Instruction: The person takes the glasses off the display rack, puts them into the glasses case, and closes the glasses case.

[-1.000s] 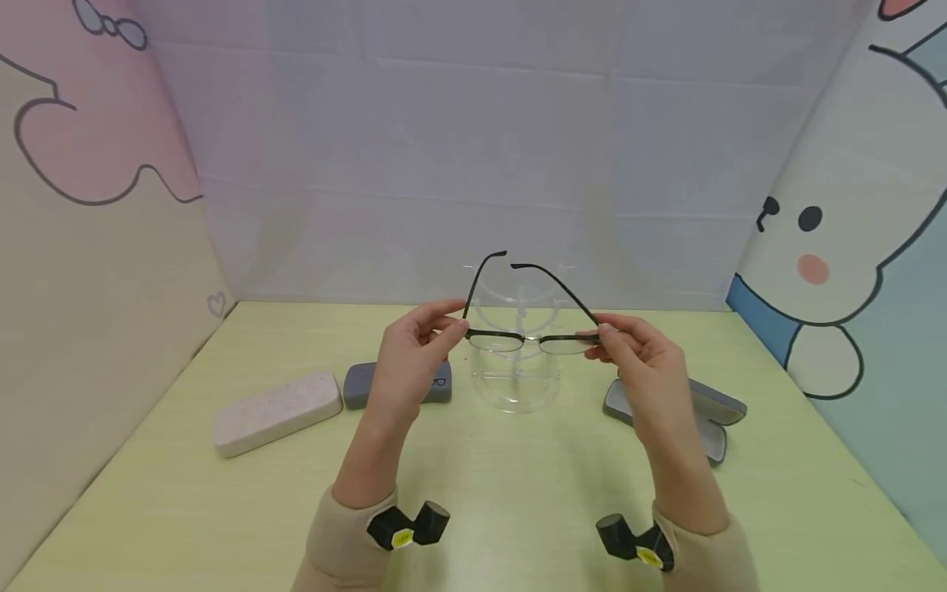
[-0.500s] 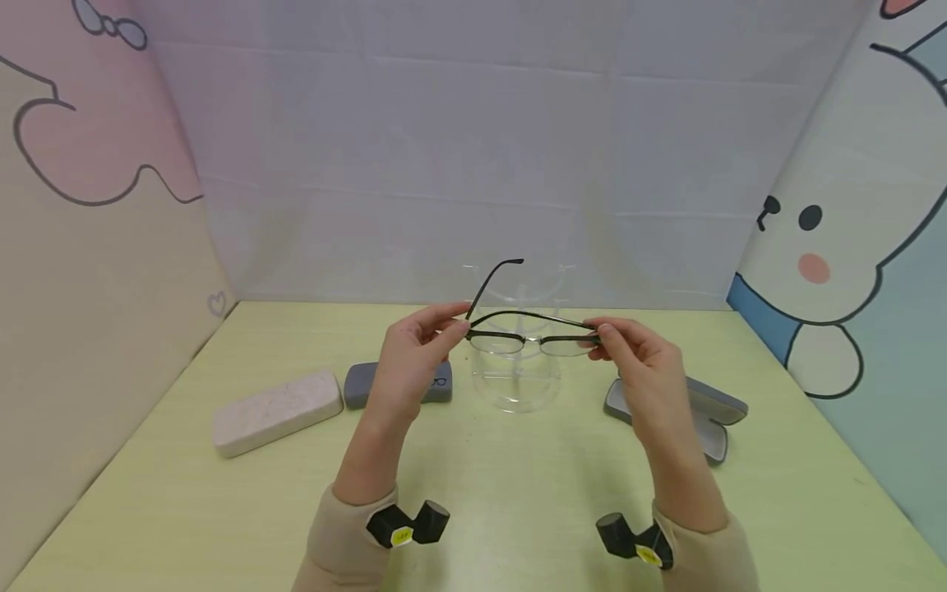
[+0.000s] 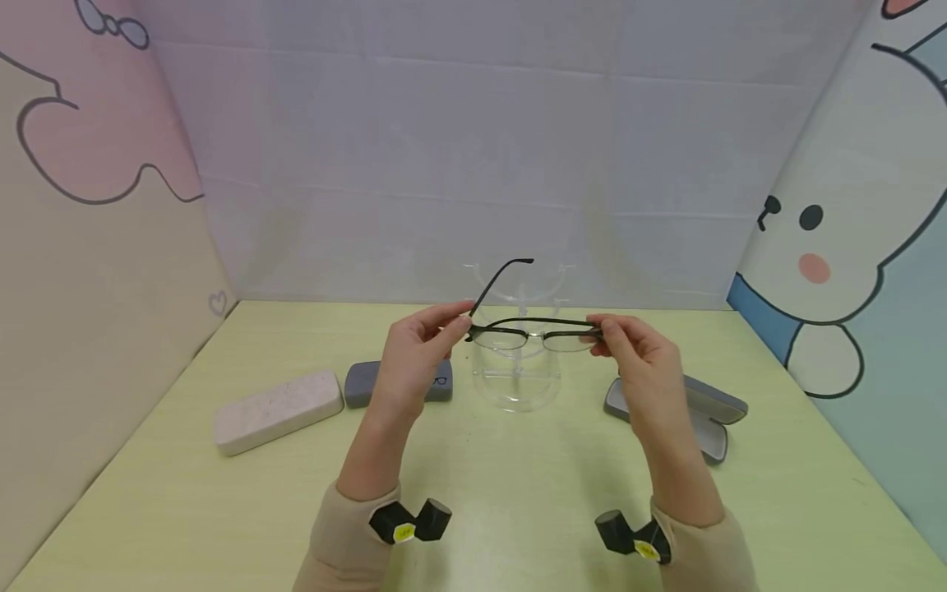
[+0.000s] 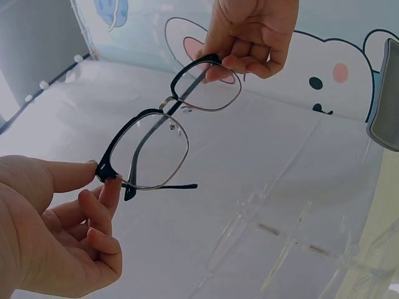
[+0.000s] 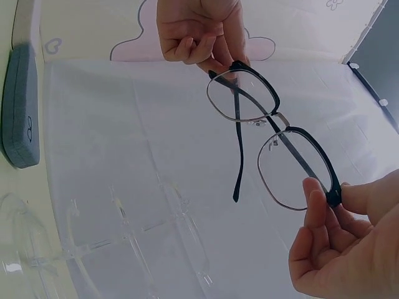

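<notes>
A pair of black half-rim eyeglasses [image 3: 534, 335] is held up level in front of a clear stand. My left hand [image 3: 418, 353] pinches the left end of the frame between thumb and fingers, at the hinge. At the opposite hinge, my right hand [image 3: 645, 362] pinches the frame the same way. The right temple lies folded across behind the lenses [image 5: 293, 168], while the left temple [image 3: 503, 275] sticks out away from me. Both hands also show in the left wrist view, where silvery lower rims and nose pads are visible.
Behind the eyeglasses stands a clear plastic display stand [image 3: 515, 395]. On the left lie a pale speckled case [image 3: 277, 413] and a closed grey glasses case [image 3: 360, 385]. An opened grey case [image 3: 716, 403] sits partly behind the right forearm. A white sheet [image 3: 444, 148] rises along the table's back edge.
The right temple has swung inward, from pointing away to lying folded behind the lenses. The left temple's tip has shifted slightly right. Both hands keep their pinch with little movement.
</notes>
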Action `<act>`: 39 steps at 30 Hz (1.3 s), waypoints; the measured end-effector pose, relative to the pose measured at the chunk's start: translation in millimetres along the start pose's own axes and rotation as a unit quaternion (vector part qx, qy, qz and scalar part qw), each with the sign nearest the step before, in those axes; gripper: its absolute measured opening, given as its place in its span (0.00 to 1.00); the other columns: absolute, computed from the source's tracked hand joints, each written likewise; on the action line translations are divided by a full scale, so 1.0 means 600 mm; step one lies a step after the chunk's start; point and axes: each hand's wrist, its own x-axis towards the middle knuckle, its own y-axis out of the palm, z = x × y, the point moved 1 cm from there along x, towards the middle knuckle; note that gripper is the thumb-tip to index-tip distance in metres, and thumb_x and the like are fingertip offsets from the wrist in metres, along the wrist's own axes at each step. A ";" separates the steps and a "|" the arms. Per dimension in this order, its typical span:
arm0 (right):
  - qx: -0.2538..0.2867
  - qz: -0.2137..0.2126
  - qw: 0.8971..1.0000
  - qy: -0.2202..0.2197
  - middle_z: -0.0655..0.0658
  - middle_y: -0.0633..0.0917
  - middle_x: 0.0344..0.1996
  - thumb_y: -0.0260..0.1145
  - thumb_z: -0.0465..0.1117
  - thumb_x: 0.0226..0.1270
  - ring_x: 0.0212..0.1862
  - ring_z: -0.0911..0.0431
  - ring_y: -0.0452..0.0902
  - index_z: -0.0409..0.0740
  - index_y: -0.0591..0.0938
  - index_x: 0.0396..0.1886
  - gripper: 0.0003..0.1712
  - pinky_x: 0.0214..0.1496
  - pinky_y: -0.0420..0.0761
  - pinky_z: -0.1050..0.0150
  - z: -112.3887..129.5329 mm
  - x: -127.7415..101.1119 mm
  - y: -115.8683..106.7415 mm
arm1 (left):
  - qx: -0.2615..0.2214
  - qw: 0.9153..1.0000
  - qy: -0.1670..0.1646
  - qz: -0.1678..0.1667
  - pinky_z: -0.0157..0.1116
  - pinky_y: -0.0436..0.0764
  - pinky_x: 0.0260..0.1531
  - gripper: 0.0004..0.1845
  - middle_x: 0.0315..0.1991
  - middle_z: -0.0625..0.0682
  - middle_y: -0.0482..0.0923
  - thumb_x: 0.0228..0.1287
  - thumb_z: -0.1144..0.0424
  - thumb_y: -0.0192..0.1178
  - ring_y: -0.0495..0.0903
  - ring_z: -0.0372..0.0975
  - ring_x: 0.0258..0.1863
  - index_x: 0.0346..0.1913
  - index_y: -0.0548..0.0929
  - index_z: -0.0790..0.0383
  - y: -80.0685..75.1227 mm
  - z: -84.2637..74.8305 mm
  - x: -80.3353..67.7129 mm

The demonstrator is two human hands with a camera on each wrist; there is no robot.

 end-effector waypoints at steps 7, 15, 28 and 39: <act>0.050 0.007 0.999 0.015 0.56 0.84 0.33 0.58 0.43 0.65 0.34 0.64 0.79 0.40 0.77 0.44 0.13 0.47 0.75 0.74 0.000 0.004 -0.005 | 0.003 1.000 0.015 0.019 0.27 0.66 0.24 0.16 0.39 0.49 0.76 0.57 0.65 0.62 0.67 0.34 0.24 0.50 0.81 0.56 -0.002 -0.001 0.002; 0.048 0.037 0.998 -0.013 0.56 0.83 0.35 0.59 0.38 0.65 0.38 0.64 0.80 0.38 0.76 0.50 0.15 0.49 0.74 0.75 0.004 0.003 -0.007 | 0.027 0.999 0.035 0.007 0.27 0.61 0.19 0.14 0.37 0.48 0.76 0.58 0.66 0.61 0.64 0.34 0.22 0.49 0.82 0.58 -0.003 0.001 0.004; -0.005 0.001 1.000 -0.007 0.58 0.80 0.37 0.62 0.40 0.62 0.40 0.63 0.73 0.43 0.81 0.47 0.14 0.46 0.72 0.76 -0.003 0.003 -0.011 | 0.027 0.998 0.044 0.028 0.28 0.65 0.24 0.11 0.38 0.48 0.77 0.61 0.66 0.58 0.63 0.36 0.23 0.46 0.83 0.62 -0.002 0.005 0.007; 0.000 0.015 1.000 -0.002 0.57 0.81 0.35 0.60 0.40 0.63 0.37 0.64 0.75 0.41 0.80 0.46 0.13 0.43 0.74 0.76 -0.003 0.006 -0.015 | 0.020 0.999 0.036 0.030 0.29 0.67 0.26 0.11 0.37 0.48 0.76 0.62 0.65 0.56 0.64 0.37 0.22 0.46 0.82 0.63 0.005 0.013 0.012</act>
